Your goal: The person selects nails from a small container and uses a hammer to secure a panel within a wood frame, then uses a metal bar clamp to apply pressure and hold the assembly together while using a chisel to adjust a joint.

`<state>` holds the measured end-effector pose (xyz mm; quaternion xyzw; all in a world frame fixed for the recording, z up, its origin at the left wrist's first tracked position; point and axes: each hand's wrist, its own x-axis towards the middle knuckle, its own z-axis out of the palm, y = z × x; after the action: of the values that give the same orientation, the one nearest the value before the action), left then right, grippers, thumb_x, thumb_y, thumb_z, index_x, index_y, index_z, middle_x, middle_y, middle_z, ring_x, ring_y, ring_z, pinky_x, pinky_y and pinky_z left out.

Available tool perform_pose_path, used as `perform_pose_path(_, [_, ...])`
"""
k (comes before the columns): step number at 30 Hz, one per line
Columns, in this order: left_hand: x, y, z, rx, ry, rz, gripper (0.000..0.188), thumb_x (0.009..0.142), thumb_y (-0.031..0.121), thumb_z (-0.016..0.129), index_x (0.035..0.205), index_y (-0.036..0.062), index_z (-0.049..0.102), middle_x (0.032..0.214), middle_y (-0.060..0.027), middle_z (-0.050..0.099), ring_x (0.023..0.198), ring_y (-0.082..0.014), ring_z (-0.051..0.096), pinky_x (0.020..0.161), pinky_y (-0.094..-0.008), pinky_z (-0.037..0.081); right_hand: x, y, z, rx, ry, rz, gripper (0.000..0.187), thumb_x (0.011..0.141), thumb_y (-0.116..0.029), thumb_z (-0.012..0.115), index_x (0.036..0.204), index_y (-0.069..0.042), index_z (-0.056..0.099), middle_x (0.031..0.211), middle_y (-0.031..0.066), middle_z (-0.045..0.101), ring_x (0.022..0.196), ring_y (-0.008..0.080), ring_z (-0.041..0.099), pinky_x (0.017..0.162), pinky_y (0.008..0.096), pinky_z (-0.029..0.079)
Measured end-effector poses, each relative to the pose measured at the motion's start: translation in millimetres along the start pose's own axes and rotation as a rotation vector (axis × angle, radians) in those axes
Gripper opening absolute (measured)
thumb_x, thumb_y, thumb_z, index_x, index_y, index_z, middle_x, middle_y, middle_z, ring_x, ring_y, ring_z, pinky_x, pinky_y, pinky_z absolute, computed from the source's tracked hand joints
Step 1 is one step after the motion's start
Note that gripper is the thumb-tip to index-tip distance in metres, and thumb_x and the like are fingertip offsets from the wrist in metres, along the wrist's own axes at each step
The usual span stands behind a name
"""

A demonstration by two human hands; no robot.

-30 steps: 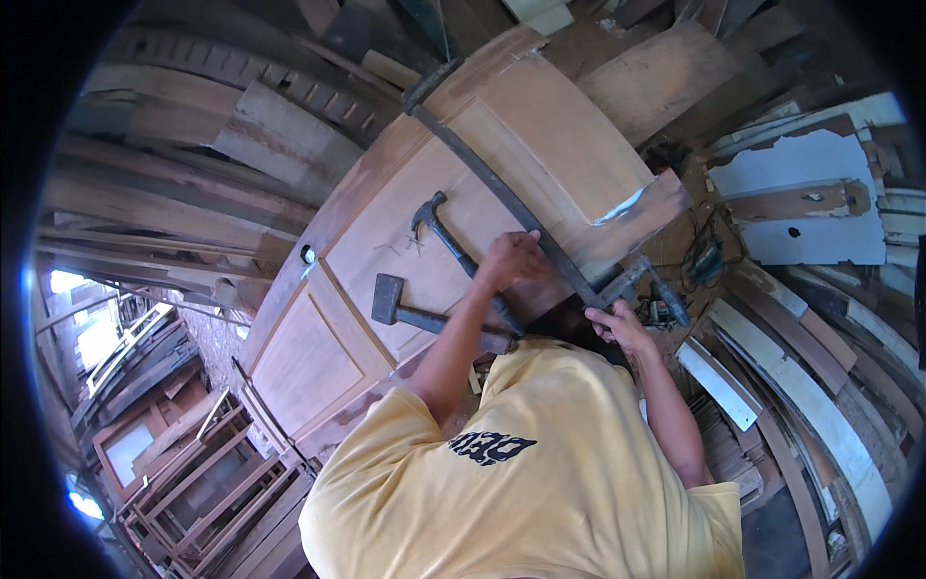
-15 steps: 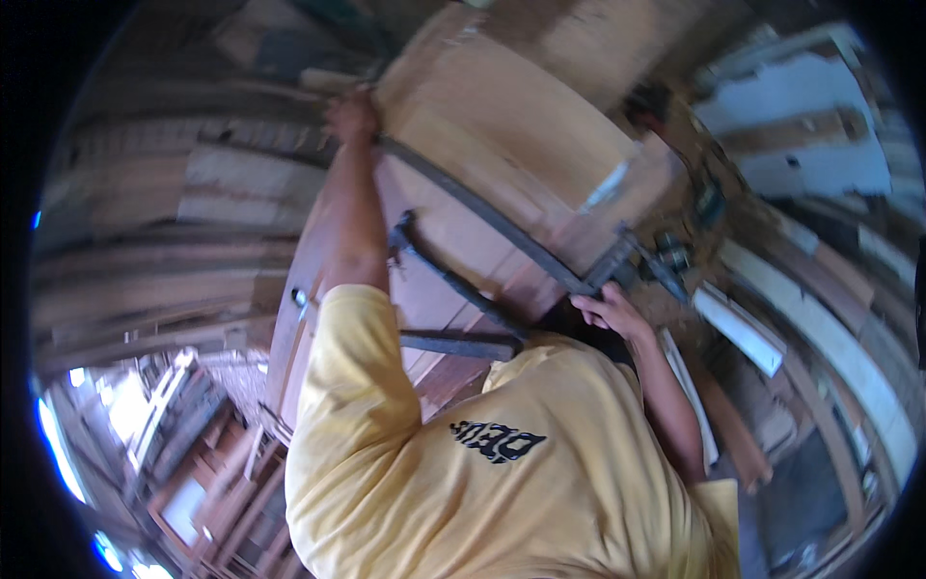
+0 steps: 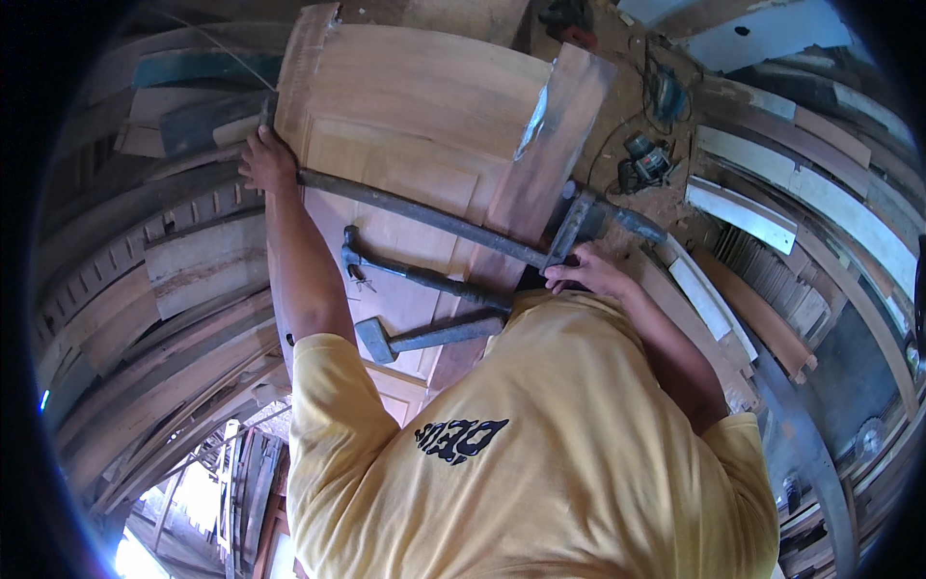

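Note:
A long dark metal bar clamp (image 3: 415,207) lies across a wooden panel door (image 3: 405,58). My left hand (image 3: 267,162) is closed at its far left end, by an upright jaw at the door's edge; part of the grip is hidden. Close to my body, my right hand (image 3: 590,271) has its fingers closed around the clamp's other end, beside its jaw. A claw hammer (image 3: 415,275) rests on the door between my arms, with a few loose nails (image 3: 363,282) by its head. Nearer to me lies a heavy block-headed hammer (image 3: 424,336), its handle end against my shirt.
A power tool (image 3: 646,161) with a cable sits on the sawdust-covered floor at the right, a red and black tool (image 3: 569,21) farther off. Stacked boards (image 3: 212,261) line the left side. More planks and a white-faced board (image 3: 741,214) are at the right.
The view has turned and steadied, so the door and clamp sit farther left and the clamp looks less steep. Both hands stay at the clamp's ends.

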<state>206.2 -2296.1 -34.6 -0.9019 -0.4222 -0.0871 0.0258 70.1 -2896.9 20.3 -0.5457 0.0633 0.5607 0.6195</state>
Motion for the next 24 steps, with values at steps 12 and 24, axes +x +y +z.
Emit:
perform_pose_path(12, [5.5,-0.3,-10.5,-0.066,-0.053,-0.055,0.057,0.104,0.064,0.036,0.138,0.0249,0.059,0.144,-0.0184,0.055,0.135,-0.0466,0.044,0.107,-0.0729,0.030,9.4,5.1,-15.4,-0.078,0.009,-0.027,0.033,0.090,-0.028,0.081,0.098,0.002,0.071,0.082,0.0126,0.076,0.071,0.0160,0.073,0.063,0.0299,0.058])
perform_pose_path(24, [6.7,0.4,-0.4,0.004,-0.093,-0.075,0.058,0.103,0.063,0.034,0.143,0.0283,0.057,0.143,-0.0190,0.058,0.136,-0.0438,0.048,0.110,-0.0684,0.032,15.8,-8.0,-11.3,0.090,0.021,0.059,0.031,0.091,-0.024,0.081,0.095,0.004,0.068,0.081,0.0147,0.075,0.069,0.0179,0.073,0.058,0.0295,0.056])
